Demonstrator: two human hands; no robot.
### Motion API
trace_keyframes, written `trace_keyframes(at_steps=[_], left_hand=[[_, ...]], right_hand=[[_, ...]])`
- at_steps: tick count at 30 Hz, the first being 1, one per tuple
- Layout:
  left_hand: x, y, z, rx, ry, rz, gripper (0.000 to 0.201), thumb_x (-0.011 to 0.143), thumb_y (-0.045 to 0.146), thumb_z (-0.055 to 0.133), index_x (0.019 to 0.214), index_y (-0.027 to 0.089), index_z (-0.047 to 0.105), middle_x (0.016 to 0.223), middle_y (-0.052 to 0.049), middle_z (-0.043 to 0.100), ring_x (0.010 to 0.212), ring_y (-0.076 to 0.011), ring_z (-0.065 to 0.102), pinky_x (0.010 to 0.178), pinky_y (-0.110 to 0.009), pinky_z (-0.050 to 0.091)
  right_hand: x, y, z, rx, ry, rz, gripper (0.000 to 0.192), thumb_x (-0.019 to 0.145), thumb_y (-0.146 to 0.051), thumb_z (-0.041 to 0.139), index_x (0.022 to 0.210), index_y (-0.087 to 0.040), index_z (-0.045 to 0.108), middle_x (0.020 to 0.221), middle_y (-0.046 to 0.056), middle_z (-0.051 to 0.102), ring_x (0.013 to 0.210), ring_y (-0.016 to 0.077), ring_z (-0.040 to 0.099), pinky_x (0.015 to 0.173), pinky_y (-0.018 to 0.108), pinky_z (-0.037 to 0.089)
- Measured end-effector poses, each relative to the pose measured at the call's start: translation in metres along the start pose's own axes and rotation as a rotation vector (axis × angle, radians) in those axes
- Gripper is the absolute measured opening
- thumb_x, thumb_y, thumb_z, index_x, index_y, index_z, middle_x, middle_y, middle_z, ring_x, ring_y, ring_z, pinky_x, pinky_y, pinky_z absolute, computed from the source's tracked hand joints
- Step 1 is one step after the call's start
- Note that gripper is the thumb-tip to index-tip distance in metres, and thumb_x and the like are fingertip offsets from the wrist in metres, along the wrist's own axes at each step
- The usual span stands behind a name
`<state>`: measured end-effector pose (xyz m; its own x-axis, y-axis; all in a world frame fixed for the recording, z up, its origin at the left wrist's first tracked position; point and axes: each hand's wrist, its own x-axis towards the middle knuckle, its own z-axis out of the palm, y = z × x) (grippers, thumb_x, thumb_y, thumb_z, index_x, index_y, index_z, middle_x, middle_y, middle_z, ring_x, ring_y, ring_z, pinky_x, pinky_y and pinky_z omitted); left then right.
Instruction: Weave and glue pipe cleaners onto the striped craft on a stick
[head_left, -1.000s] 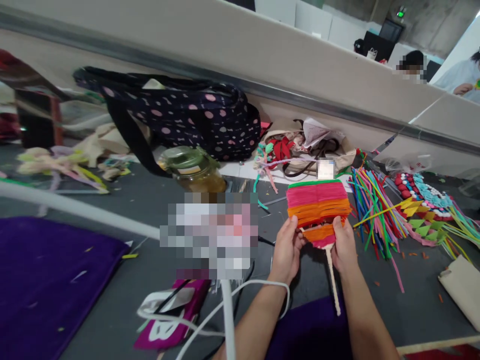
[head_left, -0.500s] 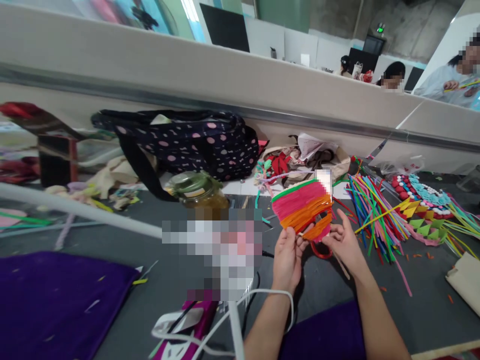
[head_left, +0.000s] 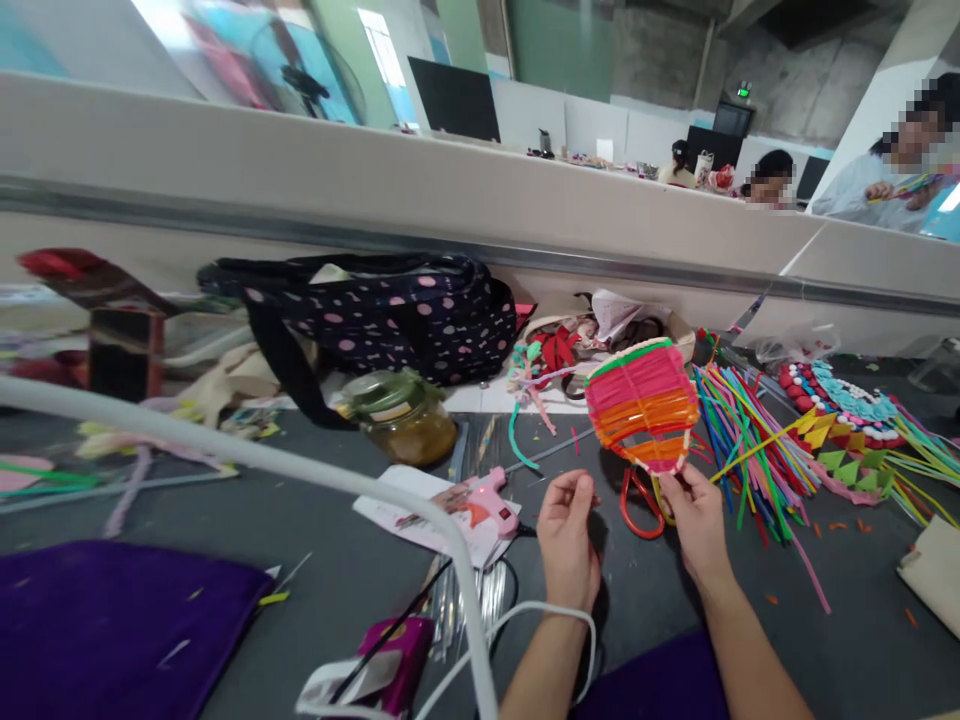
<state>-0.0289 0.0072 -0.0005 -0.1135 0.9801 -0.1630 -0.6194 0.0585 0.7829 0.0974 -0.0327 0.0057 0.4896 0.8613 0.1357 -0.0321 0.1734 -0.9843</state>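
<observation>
One woven fan (head_left: 642,403), one glue gun (head_left: 480,497), one jar (head_left: 401,418), one spotted bag (head_left: 390,315), two hands.

Both forearms extend forward, bare. Left hand (head_left: 568,535) raised, back toward camera, fingers loosely curled with thumb near fingertips, holding nothing. Right hand (head_left: 696,520) just beside it, fingers pinched upward in a grip.

Craft workshop: pipe cleaners (head_left: 739,425), glue gun (head_left: 487,497).
</observation>
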Motion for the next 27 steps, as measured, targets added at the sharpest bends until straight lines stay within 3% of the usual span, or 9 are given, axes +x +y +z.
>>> trace_keyframes(at_steps=[3,6,8,16,27], left_hand=[[0.002,-0.003,0.000,-0.064,-0.037,-0.098,0.037,0.061,0.029,0.084,0.092,0.019,0.067,0.087,0.002,0.066,0.074,-0.0081,0.060,0.070,-0.019,0.047],[-0.001,0.000,0.005,-0.115,-0.186,-0.214,0.036,0.065,0.028,0.082,0.096,0.018,0.067,0.096,-0.003,0.070,0.083,-0.0135,0.065,0.080,-0.026,0.050],[-0.004,0.001,0.007,-0.129,-0.211,-0.239,0.035,0.066,0.027,0.081,0.097,0.016,0.068,0.095,-0.005,0.072,0.083,-0.0147,0.067,0.082,-0.028,0.050],[0.000,0.005,0.006,-0.193,-0.037,-0.196,0.027,0.059,0.020,0.083,0.080,0.013,0.069,0.073,-0.001,0.071,0.069,-0.0149,0.067,0.072,-0.027,0.053],[-0.003,0.016,0.006,-0.158,-0.034,-0.180,0.025,0.063,0.021,0.080,0.085,0.015,0.068,0.075,-0.002,0.073,0.053,-0.0145,0.064,0.048,-0.024,0.049]], right_hand=[[-0.002,0.000,0.008,0.298,-0.036,0.171,0.024,0.077,-0.036,0.072,0.093,-0.019,0.069,0.066,-0.003,0.056,0.051,0.0069,0.039,0.047,0.019,0.032],[-0.007,0.001,0.018,0.429,-0.089,0.259,0.023,0.072,-0.034,0.077,0.087,-0.018,0.069,0.061,-0.004,0.053,0.051,0.0066,0.039,0.047,0.018,0.033],[-0.012,0.003,0.024,0.455,-0.121,0.302,0.023,0.070,-0.033,0.078,0.085,-0.018,0.069,0.061,-0.004,0.054,0.052,0.0071,0.041,0.048,0.019,0.035],[-0.029,0.018,0.040,0.362,-0.235,0.318,0.028,0.073,-0.038,0.075,0.091,-0.017,0.069,0.063,-0.003,0.056,0.051,0.0081,0.043,0.050,0.021,0.038],[-0.035,0.024,0.043,0.306,-0.250,0.308,0.027,0.074,-0.036,0.075,0.092,-0.017,0.068,0.065,-0.003,0.058,0.052,0.0079,0.044,0.050,0.020,0.037]])
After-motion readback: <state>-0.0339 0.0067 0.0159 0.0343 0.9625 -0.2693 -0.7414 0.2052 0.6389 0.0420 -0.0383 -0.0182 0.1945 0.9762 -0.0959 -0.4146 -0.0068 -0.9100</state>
